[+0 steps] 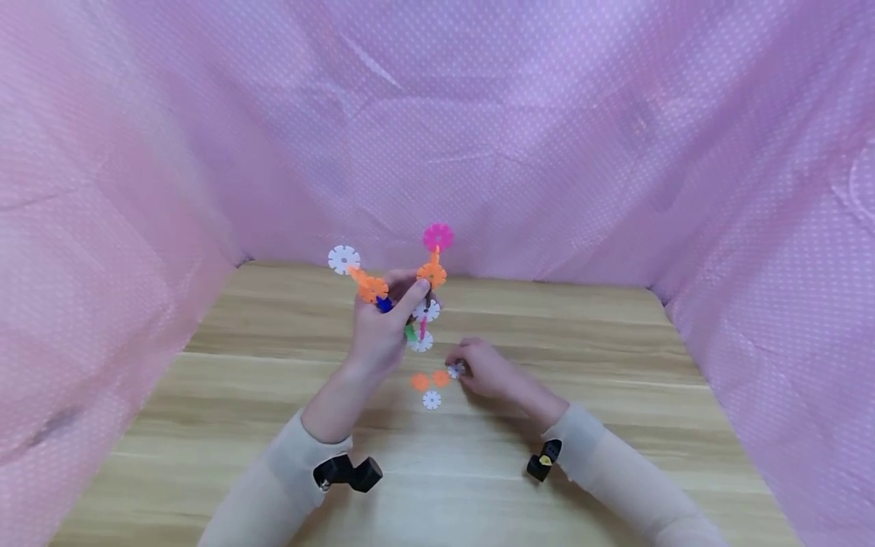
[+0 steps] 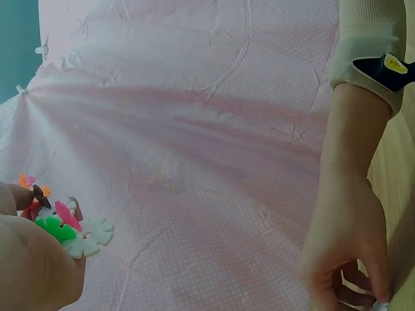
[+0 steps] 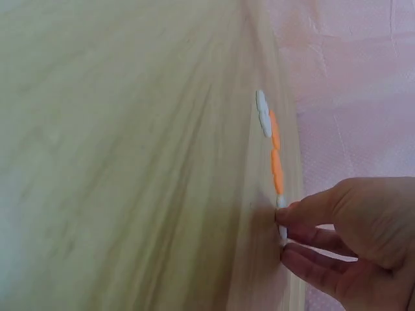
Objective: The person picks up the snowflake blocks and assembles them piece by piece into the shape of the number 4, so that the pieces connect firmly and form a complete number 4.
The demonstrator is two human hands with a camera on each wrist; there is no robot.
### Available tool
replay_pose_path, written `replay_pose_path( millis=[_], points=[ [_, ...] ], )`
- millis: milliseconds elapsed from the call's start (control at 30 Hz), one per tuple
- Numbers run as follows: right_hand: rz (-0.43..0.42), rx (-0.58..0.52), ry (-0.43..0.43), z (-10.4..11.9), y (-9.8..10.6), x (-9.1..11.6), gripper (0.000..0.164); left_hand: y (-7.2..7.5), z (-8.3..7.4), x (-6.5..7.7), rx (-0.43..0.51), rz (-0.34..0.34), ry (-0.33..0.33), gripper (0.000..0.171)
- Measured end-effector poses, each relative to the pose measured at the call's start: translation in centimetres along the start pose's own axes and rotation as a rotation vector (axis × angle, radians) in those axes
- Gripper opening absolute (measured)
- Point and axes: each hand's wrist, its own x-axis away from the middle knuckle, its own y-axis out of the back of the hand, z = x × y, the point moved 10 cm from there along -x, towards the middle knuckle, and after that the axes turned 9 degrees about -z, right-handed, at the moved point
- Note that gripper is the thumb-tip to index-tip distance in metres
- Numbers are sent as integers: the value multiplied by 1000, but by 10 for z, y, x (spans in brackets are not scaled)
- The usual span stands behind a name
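My left hand (image 1: pixel 379 330) grips a linked chain of slotted plastic snowflake discs above the table, thumb over it near an orange disc (image 1: pixel 432 275). A magenta disc (image 1: pixel 438 237) tops one branch, and a white disc (image 1: pixel 344 260) ends the other. In the left wrist view a green disc (image 2: pixel 55 230) and a pink one (image 2: pixel 67 216) show beside the palm; the fingers hide part of the chain. Low at the tabletop, my right hand (image 1: pixel 487 368) pinches a white snowflake disc (image 3: pixel 281 230) at its edge. Two orange discs (image 1: pixel 441 378) and another white disc (image 1: pixel 431 400) lie beside it.
The wood-grain table (image 1: pixel 615 471) spreads under both hands. Pink dotted sheeting (image 1: pixel 547 152) rises behind it and along both sides. A black wrist camera (image 1: pixel 349 472) is strapped to the left sleeve, and another (image 1: pixel 544 460) to the right one.
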Motion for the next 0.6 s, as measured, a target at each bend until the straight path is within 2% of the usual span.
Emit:
replay_pose_path(
  millis=[133, 267, 400, 600],
  points=[
    [9, -24, -38, -7, 1, 1, 27, 4, -2, 3, -6, 0, 2, 35],
    [16, -11, -48, -14, 4, 5, 20, 7, -1, 5, -19, -5, 2, 33],
    [10, -10, -40, -16, 8, 6, 22, 11, -2, 6, -21, -13, 15, 34],
    [-9, -86, -49, -14, 14, 3, 16, 16, -12, 6, -21, -30, -5, 33]
  ],
)
